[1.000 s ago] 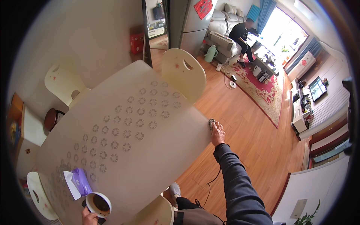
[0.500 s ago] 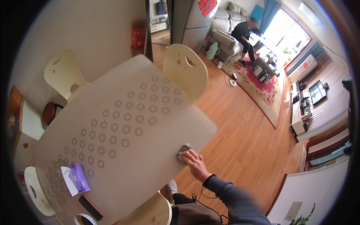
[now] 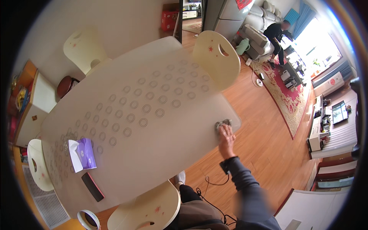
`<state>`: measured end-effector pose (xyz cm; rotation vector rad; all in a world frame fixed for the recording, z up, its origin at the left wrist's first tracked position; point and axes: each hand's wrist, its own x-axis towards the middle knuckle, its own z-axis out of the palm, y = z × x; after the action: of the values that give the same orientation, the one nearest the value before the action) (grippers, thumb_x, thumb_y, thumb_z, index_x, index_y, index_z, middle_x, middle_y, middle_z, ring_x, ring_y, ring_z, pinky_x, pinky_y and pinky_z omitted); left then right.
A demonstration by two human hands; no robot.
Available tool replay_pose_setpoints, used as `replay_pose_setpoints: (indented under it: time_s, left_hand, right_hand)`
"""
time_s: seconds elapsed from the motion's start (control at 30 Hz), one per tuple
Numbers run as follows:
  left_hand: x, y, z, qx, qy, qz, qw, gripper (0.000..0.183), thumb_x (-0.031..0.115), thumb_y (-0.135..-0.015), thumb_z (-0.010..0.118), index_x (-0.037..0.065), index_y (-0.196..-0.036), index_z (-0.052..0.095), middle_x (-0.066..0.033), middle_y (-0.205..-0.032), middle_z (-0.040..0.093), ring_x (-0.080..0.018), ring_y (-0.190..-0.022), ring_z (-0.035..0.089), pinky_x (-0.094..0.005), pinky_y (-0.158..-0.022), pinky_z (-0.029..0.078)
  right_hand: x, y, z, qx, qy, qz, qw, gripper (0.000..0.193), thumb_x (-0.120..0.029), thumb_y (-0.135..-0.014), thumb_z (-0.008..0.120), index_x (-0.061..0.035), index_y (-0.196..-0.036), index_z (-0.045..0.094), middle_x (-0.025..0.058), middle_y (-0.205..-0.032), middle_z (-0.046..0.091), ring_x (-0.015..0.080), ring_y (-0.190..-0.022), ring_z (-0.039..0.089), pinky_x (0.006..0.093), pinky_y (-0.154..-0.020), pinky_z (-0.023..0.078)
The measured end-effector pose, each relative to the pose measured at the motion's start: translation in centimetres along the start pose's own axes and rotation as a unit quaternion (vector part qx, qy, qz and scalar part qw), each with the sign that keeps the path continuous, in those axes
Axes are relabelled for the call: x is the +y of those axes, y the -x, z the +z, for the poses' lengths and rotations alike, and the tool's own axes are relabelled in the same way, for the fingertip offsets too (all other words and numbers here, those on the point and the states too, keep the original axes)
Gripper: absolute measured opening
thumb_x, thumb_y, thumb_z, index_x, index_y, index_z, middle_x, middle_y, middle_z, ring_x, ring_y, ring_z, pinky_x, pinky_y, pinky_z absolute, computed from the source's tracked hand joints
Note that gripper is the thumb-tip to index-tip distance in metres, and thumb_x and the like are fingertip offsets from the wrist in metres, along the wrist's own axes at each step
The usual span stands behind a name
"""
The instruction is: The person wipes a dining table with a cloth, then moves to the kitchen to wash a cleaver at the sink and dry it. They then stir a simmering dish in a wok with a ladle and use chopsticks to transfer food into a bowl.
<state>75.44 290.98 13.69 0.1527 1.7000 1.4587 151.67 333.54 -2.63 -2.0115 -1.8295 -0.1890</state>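
My right hand (image 3: 227,142) presses a crumpled grey cloth (image 3: 221,125) onto the table (image 3: 168,138), close to its rounded right corner. The fingers lie over the cloth and hide part of it. The tabletop is pale, with rows of ringed circles under a smooth surface. A dark sleeve covers my right arm, which reaches in from the lower right. My left hand is out of the picture.
A purple tissue pack (image 3: 87,154), a dark phone-like slab (image 3: 92,187) with a red edge and a white cup (image 3: 89,220) occupy the table's left side. Cream chairs (image 3: 216,57) surround it. Dark cables (image 3: 209,207) trail across the floor. A person (image 3: 274,36) sits far off.
My right hand has slid the grey cloth along the table's near edge, rightward and away from me, to the corner. The view has shifted too.
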Motion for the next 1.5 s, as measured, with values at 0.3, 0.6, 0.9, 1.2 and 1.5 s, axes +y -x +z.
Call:
replay_pose_setpoints:
  time_s: [0.3,0.6,0.9,1.2,1.5]
  left_hand:
    - [1.5,-6.1,2.1,-0.046,0.006,0.045,0.998,0.054,0.004,-0.089,0.060,-0.001,-0.143,0.058,-0.0147,-0.130,0.068,-0.0290,-0.114,0.071,-0.0447,-0.094,0.063]
    - [1.4,-12.2,2.2,-0.162,0.026,0.031,0.986,0.051,-0.002,-0.089,0.053,-0.001,-0.140,0.058,-0.0156,-0.143,0.065,-0.0326,-0.127,0.067,-0.0495,-0.099,0.063]
    - [-0.6,-16.7,-0.2,-0.080,0.076,-0.005,0.994,0.051,-0.004,-0.090,0.052,-0.004,-0.141,0.056,-0.0155,-0.140,0.065,-0.0322,-0.125,0.067,-0.0500,-0.100,0.062]
    - [-1.5,-18.5,-1.3,-0.052,0.165,0.053,0.984,0.035,-0.001,-0.096,0.053,-0.012,-0.129,0.059,-0.0213,-0.135,0.066,-0.0361,-0.123,0.067,-0.0568,-0.111,0.057]
    - [-1.9,-16.9,-1.4,0.017,0.200,0.042,0.979,0.034,0.001,-0.108,0.053,-0.020,-0.133,0.050,-0.0319,-0.133,0.064,-0.0463,-0.128,0.064,-0.0499,-0.114,0.058]
  right_hand:
    - [-16.5,11.7,-5.5,-0.240,-0.218,-0.305,0.895,0.050,-0.001,-0.091,0.062,-0.0145,-0.139,0.067,0.0051,-0.157,0.055,0.0268,-0.156,0.040,0.0469,-0.114,0.041]
    - [-10.3,24.4,-8.8,-0.310,-0.427,0.314,0.790,0.033,0.008,-0.089,0.058,0.0032,-0.117,0.075,0.0118,-0.105,0.076,0.0259,-0.098,0.074,0.0396,-0.085,0.059]
    - [-11.9,35.3,-14.8,-0.275,-0.482,0.453,0.698,0.043,0.009,-0.084,0.054,0.0086,-0.124,0.071,0.0144,-0.109,0.077,0.0239,-0.098,0.075,0.0362,-0.089,0.061]
    - [-10.5,34.8,-11.2,-0.338,-0.473,0.424,0.695,0.039,0.007,-0.087,0.054,0.0085,-0.122,0.071,0.0139,-0.110,0.077,0.0246,-0.098,0.074,0.0369,-0.088,0.061]
    - [-11.0,35.6,-5.5,-0.463,-0.428,0.260,0.732,0.034,0.004,-0.091,0.058,0.0052,-0.122,0.072,0.0118,-0.108,0.077,0.0237,-0.101,0.073,0.0386,-0.093,0.059]
